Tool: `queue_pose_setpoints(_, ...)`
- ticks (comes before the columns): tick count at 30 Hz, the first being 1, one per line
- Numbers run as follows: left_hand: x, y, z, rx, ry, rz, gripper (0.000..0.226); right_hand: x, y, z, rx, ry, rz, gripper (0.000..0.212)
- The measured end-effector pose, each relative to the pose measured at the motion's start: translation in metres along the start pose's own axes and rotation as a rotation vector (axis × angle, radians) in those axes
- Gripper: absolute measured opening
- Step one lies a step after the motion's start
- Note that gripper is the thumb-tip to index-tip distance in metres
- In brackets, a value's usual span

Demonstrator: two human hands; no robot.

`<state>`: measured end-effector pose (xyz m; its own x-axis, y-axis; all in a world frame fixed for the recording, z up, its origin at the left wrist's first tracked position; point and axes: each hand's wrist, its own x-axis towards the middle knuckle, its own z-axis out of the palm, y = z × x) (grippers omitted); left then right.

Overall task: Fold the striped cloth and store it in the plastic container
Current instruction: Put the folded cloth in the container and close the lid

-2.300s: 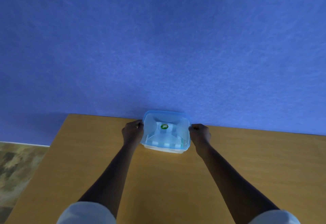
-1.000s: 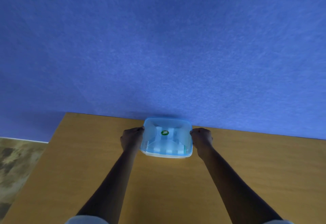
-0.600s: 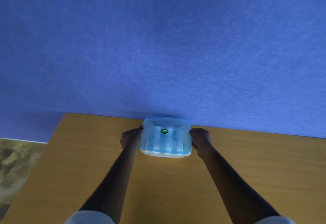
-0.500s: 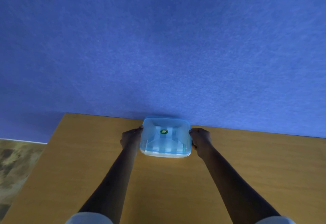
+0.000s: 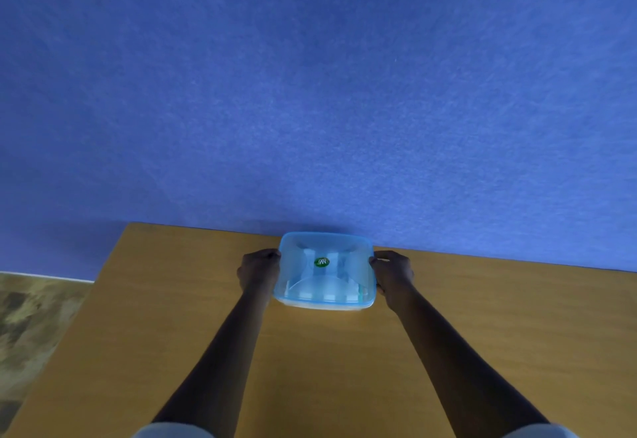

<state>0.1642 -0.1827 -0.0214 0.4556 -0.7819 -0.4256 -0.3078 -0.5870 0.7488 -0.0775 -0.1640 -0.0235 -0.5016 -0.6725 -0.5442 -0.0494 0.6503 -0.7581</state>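
A square plastic container (image 5: 296, 279) with a translucent blue lid and a green round sticker sits on the wooden table (image 5: 327, 362), close to the far edge by the wall. The striped cloth (image 5: 320, 294) shows faintly through the lid as pale bands. My left hand (image 5: 259, 270) grips the container's left side. My right hand (image 5: 393, 274) grips its right side. Both arms reach straight out from the bottom of the view.
A blue wall (image 5: 310, 93) rises right behind the table's far edge. The table's left edge runs diagonally, with patterned floor (image 5: 31, 320) beyond it. Bare wood lies on both sides of my arms.
The container shifted slightly away from me, toward the wall, over the past two seconds. In the last half second both hands and the container stay still.
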Motion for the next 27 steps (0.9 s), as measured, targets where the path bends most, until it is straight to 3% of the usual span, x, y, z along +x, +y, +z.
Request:
queue_pose_setpoints(10, 0.004, 0.004, 0.0, -0.081, -0.004, -0.103, 0.021, 0.002, 0.006, -0.002, 0.003, -0.016, -0.014, 0.019)
queue_pose_setpoints(16, 0.003, 0.004, -0.001, 0.098, -0.075, 0.039, 0.026, -0.002, 0.005, -0.002, -0.049, -0.005, -0.047, 0.026)
queue_pose_setpoints(21, 0.001, -0.001, -0.004, -0.028, -0.114, 0.005, 0.032, -0.005, 0.007, -0.004, -0.106, 0.003, -0.104, 0.029)
queue_pose_setpoints(23, -0.001, -0.004, -0.005, -0.052, -0.101, -0.009, 0.022, -0.006, 0.009, -0.004, -0.147, -0.008, -0.103, 0.027)
queue_pose_setpoints(24, -0.001, -0.006, -0.005, -0.013, -0.099, -0.008, 0.018, -0.008, 0.011, -0.004, -0.194, -0.018, -0.099, 0.03)
queue_pose_setpoints(27, -0.005, -0.018, -0.002, 0.171, -0.086, 0.019, 0.051, -0.017, 0.018, -0.005, -0.373, -0.05, -0.1, 0.06)
